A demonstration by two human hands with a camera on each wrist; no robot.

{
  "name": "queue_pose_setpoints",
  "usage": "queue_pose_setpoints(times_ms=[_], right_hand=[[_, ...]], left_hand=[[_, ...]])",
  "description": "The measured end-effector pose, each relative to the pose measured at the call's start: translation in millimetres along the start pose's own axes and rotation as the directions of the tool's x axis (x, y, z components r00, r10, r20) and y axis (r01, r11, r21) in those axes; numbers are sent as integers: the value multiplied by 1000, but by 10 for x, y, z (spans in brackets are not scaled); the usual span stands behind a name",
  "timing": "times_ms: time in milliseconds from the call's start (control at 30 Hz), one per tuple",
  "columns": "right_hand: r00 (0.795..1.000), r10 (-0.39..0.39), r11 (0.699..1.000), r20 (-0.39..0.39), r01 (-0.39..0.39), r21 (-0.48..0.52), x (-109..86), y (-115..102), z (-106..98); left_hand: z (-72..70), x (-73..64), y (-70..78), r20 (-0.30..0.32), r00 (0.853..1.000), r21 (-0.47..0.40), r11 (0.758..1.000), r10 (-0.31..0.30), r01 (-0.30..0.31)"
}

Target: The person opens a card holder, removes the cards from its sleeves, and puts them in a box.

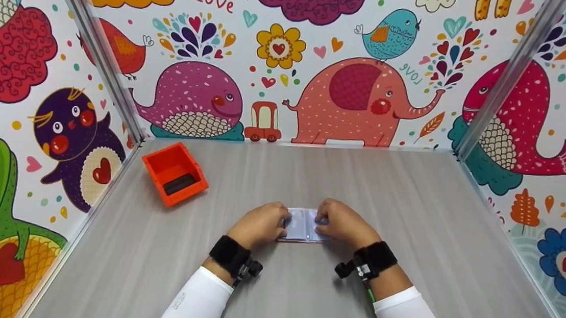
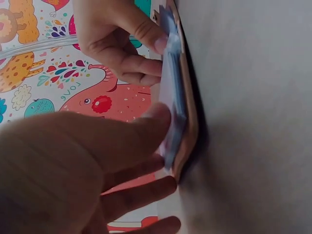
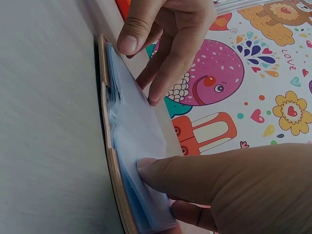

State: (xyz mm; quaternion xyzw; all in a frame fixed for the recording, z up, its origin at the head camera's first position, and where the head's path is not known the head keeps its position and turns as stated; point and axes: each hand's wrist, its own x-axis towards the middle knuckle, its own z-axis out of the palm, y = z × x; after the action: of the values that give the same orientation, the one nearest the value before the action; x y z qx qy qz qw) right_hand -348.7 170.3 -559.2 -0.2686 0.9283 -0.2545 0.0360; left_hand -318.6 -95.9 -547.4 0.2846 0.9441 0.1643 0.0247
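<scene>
A card holder (image 1: 306, 225) with clear plastic sleeves lies spread open on the table between both hands. Its tan cover (image 2: 191, 107) shows beneath the bluish stack of sleeves (image 3: 136, 122). The left hand (image 1: 262, 223) is at the holder's left side, thumb by the sleeves and fingers fairly straight along the far edge. At the other side, the right hand (image 1: 346, 223) pinches the sleeves, its thumb (image 3: 153, 170) on top and a finger at the edge. What the sleeves contain is too unclear to tell.
An orange box (image 1: 172, 162) stands at the back left of the grey table (image 1: 297, 293), with a dark brown item (image 1: 180, 184) inside. Panels with cartoon animals (image 1: 349, 103) close off the back and both sides. Each wrist wears a black strap with a camera.
</scene>
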Motion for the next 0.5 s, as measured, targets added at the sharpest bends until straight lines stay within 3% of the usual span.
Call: queue_pose_setpoints(times_ms=[500], right_hand=[[1000, 12, 1000, -1, -12, 16, -5, 9, 6]], left_hand=[[50, 18, 30, -33, 999, 20, 1000, 16, -15]])
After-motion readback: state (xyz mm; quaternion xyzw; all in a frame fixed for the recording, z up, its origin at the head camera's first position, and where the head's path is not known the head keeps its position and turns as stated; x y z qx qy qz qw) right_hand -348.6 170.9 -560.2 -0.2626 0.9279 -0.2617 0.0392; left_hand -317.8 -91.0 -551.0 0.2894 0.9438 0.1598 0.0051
